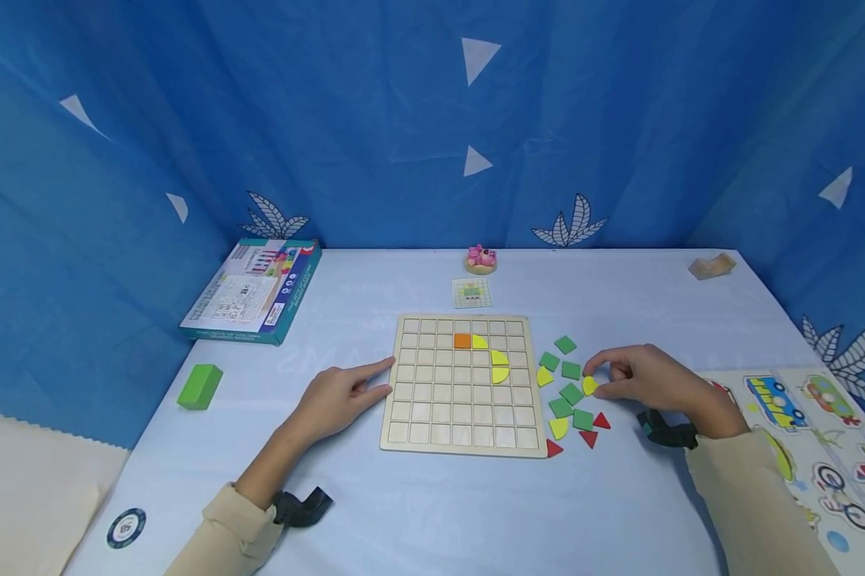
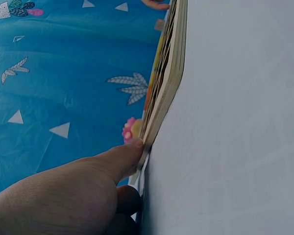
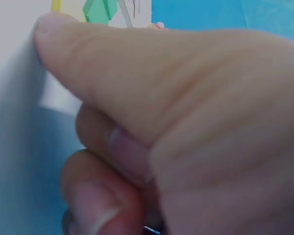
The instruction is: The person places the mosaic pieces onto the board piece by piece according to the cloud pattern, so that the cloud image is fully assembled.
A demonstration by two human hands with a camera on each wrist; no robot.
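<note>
While the right hand [image 1: 648,382] is curled over the loose pieces to the right of the wooden grid board [image 1: 463,382], a yellow quarter-round piece [image 1: 589,386] is pinched between its thumb and fingertips, low over the desk [image 1: 432,512]. In the right wrist view only the thumb and curled fingers are seen close up, and the piece itself is hidden. The left hand [image 1: 342,396] is laid flat with fingers extended, its fingertip pressed against the board's left edge; the left wrist view shows that contact plainly, so the board is steadied rather than gripped.

Around the pinched piece lie green squares [image 1: 571,370], further yellow quarter-rounds [image 1: 558,428] and red triangles [image 1: 588,437], close together just off the board's right edge. On the board an orange square [image 1: 462,342] and three yellow quarter-rounds [image 1: 500,366] are already seated in the upper rows.

For the step to be done well, the piece would best be lifted clear of its neighbours, turned so its curved edge suits the pattern, and lowered squarely into one cell while the board is kept braced. A pattern card [image 1: 471,292] lies beyond the board for reference.
</note>
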